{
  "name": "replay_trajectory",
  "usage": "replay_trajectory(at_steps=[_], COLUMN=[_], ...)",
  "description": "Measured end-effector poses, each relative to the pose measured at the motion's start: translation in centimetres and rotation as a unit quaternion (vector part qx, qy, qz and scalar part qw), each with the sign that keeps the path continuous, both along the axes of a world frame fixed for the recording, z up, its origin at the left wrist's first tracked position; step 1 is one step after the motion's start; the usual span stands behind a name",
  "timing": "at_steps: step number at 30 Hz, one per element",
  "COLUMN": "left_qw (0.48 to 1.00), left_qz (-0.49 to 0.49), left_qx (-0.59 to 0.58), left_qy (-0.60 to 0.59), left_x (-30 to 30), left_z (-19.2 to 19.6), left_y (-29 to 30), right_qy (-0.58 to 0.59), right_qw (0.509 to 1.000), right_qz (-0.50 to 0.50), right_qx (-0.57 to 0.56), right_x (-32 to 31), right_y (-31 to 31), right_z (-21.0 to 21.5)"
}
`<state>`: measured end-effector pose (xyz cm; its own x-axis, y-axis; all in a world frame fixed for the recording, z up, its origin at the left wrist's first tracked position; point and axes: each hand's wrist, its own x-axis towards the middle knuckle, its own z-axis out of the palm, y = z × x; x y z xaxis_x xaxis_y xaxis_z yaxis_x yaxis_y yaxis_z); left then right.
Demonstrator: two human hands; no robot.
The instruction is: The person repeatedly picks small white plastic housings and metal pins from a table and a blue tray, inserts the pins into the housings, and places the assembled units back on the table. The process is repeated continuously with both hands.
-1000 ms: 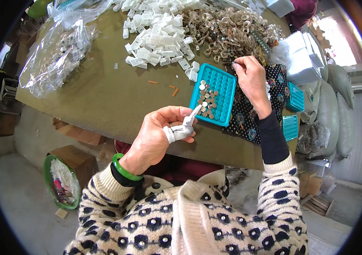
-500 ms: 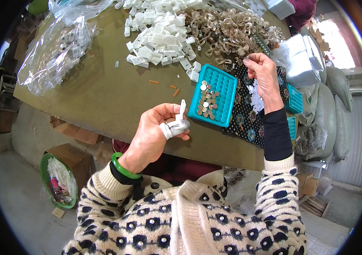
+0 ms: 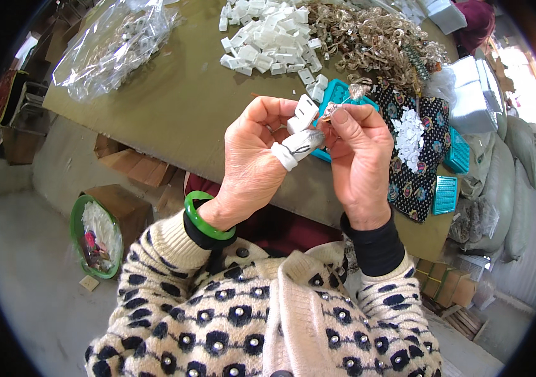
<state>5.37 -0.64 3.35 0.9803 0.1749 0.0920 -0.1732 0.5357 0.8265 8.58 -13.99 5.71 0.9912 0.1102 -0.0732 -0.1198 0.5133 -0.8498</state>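
Observation:
My left hand (image 3: 255, 151) pinches a small white slotted plastic piece (image 3: 303, 115) upright between thumb and fingers. One of its fingers wears a greyish-white cover (image 3: 302, 144), and a green bangle (image 3: 202, 217) circles the wrist. My right hand (image 3: 362, 160) has come up against it, fingertips closed on a small shiny jewellery piece (image 3: 329, 111) at the white piece's edge. A translucent brownish loop (image 3: 360, 89) shows just above those fingers; whether it is joined to the jewellery piece I cannot tell. Behind the hands lies a teal dimpled tray (image 3: 336, 92), mostly hidden.
White plastic pieces (image 3: 268, 41) are heaped at the back, beside tangled brownish loops (image 3: 381, 47). A clear bag (image 3: 114, 53) lies at left. White tags (image 3: 409, 139) rest on black patterned cloth (image 3: 415, 195) at right, near more teal trays (image 3: 446, 195). A green basket (image 3: 79, 232) stands below.
My right hand has moved left and nearer from beside the loop pile, bringing a small jewellery piece to my left hand. The left hand has risen slightly, and the view has shifted.

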Motion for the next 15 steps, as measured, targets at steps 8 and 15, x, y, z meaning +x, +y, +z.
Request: replay_trajectory(at_steps=[8,15], left_qw=[1.000,0.996], left_qz=[-0.012,-0.014], left_qx=[-0.001,0.060], left_qy=[0.017,0.071], left_x=[-1.6,-2.2], left_z=[0.0,0.1], left_y=[0.7,1.5], right_qy=[-0.097,-0.290], right_qw=[0.993,0.910], right_qz=[-0.067,-0.113], right_qx=[-0.029,-0.274], right_x=[-3.4,-3.3], right_y=[1.1,-0.3], right_z=[-2.5,-1.2])
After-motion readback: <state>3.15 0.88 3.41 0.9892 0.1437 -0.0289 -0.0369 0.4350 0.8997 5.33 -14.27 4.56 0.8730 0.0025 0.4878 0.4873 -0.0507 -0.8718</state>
